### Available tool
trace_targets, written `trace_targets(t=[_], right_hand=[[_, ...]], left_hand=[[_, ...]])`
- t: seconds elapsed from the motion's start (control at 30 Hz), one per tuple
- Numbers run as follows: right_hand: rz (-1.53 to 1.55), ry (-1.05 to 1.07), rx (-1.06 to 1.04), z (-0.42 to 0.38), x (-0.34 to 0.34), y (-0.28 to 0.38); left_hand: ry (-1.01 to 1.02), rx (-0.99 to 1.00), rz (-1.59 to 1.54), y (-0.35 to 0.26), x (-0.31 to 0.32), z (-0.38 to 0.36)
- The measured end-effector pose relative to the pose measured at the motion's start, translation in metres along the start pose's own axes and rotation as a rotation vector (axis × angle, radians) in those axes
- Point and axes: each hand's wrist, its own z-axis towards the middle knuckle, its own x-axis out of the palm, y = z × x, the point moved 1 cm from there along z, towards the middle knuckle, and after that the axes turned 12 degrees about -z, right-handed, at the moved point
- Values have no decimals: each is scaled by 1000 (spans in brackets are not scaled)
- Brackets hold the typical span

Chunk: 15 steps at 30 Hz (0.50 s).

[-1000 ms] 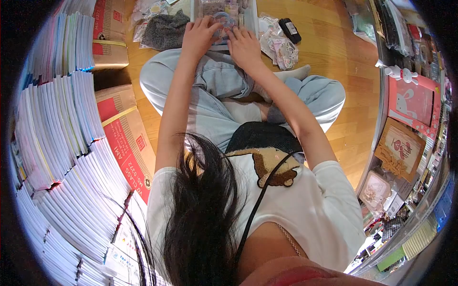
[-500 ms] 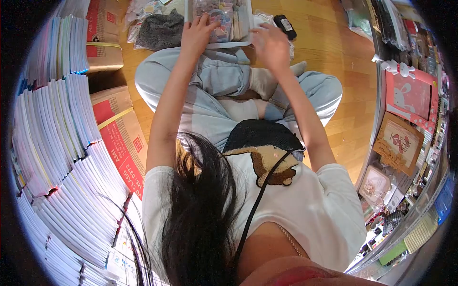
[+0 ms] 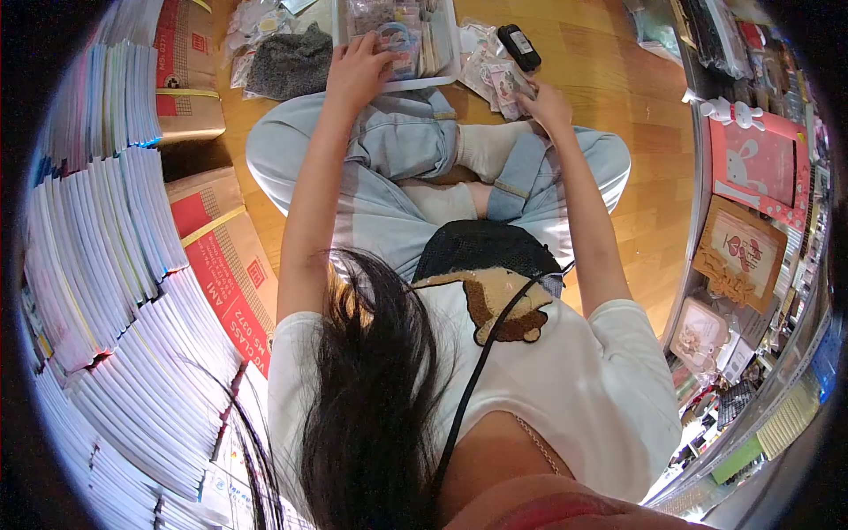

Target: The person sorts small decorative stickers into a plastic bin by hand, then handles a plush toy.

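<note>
A white plastic bin (image 3: 452, 64) stands on the floor in front of my crossed legs, filled with small clear packets (image 3: 428, 40) stood close together. My left hand (image 3: 358, 74) reaches over the bin's near left side, its fingers apart and touching the packets, beside a light blue ring-shaped piece (image 3: 396, 40). Right of the bin, a loose pile of flat printed packets (image 3: 480, 71) lies on the floor. At the pile's near edge my right hand (image 3: 549, 106) pinches a small printed packet (image 3: 504, 86) between thumb and fingers. The fingertips are partly hidden.
A grey fuzzy cloth (image 3: 287, 64) and clear bags (image 3: 256, 26) lie left of the bin. Behind the pile is a black device (image 3: 518, 48). Stacked booklets (image 3: 97, 247) and cardboard boxes (image 3: 225, 252) line the left; a shelf with a pink frame (image 3: 755, 163) stands right.
My right hand has moved from the bin's right edge outward and nearer to me, to the packet pile, which shows more fully now. My left hand stays at the bin, slightly shifted left.
</note>
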Motion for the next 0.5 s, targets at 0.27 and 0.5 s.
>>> trace_targets(t=[0.27,0.5], right_hand=[[336,-116,128,-10,-13,-17],[520,-138,-5,-13,-26,3]], left_hand=[[-108,-43,-229,-8,-13,1],[-185,-51,-270,-3,-13,4]])
